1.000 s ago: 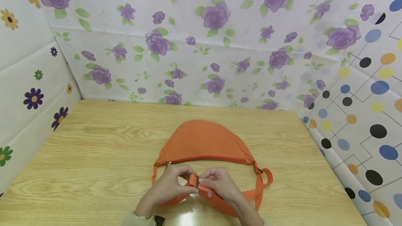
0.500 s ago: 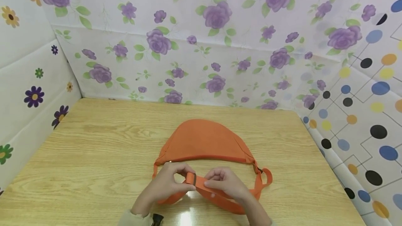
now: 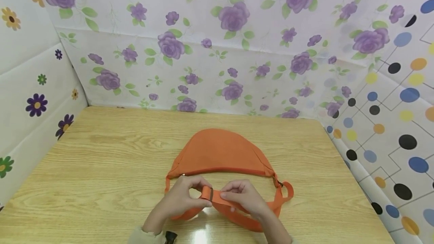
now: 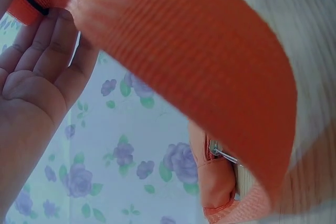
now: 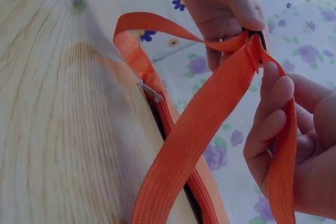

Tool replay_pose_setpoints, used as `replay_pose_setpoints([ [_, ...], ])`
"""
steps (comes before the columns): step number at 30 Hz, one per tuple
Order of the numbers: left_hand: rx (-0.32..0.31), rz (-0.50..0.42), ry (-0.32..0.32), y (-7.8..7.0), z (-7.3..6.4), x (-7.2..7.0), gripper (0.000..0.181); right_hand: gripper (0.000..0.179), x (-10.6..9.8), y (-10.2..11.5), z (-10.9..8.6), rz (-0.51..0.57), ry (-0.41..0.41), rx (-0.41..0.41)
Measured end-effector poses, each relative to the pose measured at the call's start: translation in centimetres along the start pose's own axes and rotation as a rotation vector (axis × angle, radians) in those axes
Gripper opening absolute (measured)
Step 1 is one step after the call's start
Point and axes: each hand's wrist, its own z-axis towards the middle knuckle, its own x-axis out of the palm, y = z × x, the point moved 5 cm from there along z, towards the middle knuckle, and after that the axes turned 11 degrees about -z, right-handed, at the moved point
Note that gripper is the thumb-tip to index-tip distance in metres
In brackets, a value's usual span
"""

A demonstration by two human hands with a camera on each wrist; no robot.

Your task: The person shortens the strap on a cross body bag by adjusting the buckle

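An orange waist bag [image 3: 220,150] lies on the wooden table, its red zipper edge toward me. Its webbing strap [image 5: 199,135] is lifted off the table between my hands. My left hand [image 3: 179,199] pinches a folded loop of the strap at a dark slider buckle [image 3: 211,194], between thumb and fingers. To the right of the buckle, my right hand [image 3: 246,200] pinches a strap end [image 5: 283,150], thumb against the index finger. A short flat stretch of webbing shows between the buckle and the right fingertips. In the left wrist view, a wide strap curve [image 4: 199,61] covers much of the scene.
The table [image 3: 101,183] carries the bag near its front middle. Another strap loop [image 3: 289,192] with a dark ring sticks out at the bag's right corner. A metal zipper pull [image 5: 150,92] hangs at the left corner. Patterned cloth walls [image 3: 203,74] stand behind and at both sides.
My right hand has slid a little to the right, away from the buckle, baring more webbing between them. The left hand and buckle have shifted slightly left. The bag stays put.
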Motion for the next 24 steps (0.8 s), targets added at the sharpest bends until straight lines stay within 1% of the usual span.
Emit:
replay_pose_setpoints([
  [8, 0.004, -0.002, 0.004, -0.12, 0.17, 0.27, 0.026, 0.032, 0.28, 0.01, 0.24, 0.028, -0.011, -0.015],
  [15, 0.001, -0.004, 0.004, 0.21, 0.29, 0.49, 0.025, 0.032, 0.62, -0.09, 0.50, 0.020, -0.011, 0.000],
  [16, 0.002, 0.001, 0.006, 0.28, 0.32, 0.54, 0.025, 0.031, 0.67, -0.11, 0.53, 0.019, -0.012, 0.006],
  [22, 0.014, 0.025, 0.010, 0.41, 0.52, 0.80, 0.024, 0.011, 0.86, -0.25, 0.70, 0.035, -0.026, 0.087],
  [24, 0.015, 0.028, 0.009, 0.42, 0.53, 0.82, 0.024, 0.011, 0.85, -0.28, 0.72, 0.036, -0.028, 0.101],
])
